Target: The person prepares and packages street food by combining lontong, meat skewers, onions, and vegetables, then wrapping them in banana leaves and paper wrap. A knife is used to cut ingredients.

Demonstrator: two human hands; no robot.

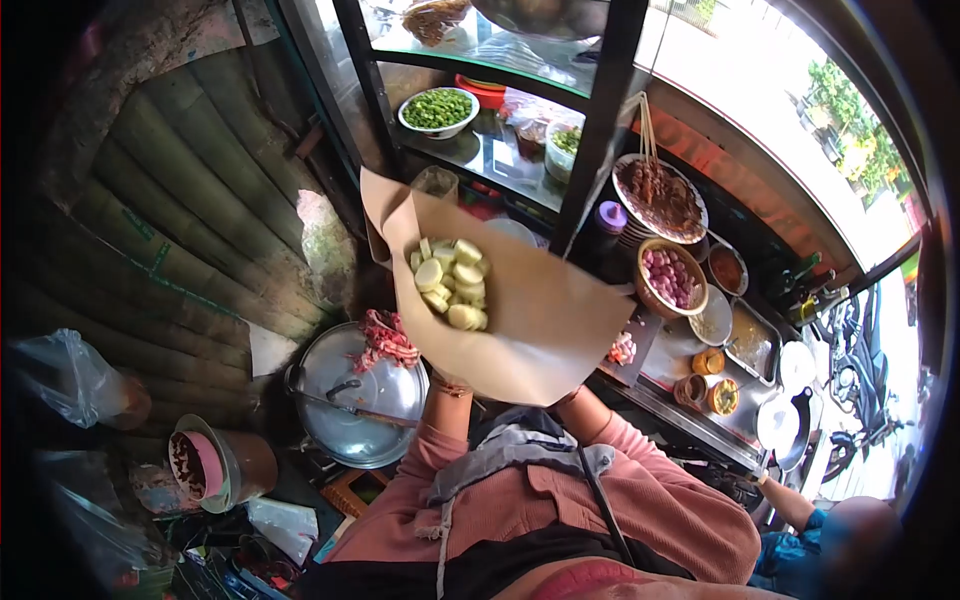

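Observation:
A sheet of brown wrapping paper (560, 320) is held up in front of me, curved into an open cone. Pale, thick-cut pieces (455, 285), possibly rice cake, lie heaped in its left half. My left hand (449, 383) is under the paper's lower left edge, the wrist circled by a bracelet. My right hand (571, 397) holds the lower right edge. Most fingers of both hands are hidden behind the paper. Left of the paper, a reddish crumpled cloth (385, 340) lies on a large lidded metal pot (340, 430).
On the right counter stand a bowl of shallots (672, 280), a patterned bowl of brown sauce (660, 200) with sticks, and several jars (720, 397). A glass cabinet holds a bowl of chopped greens (438, 112). Buckets (225, 465) stand at left. Another person's arm (787, 502) shows lower right.

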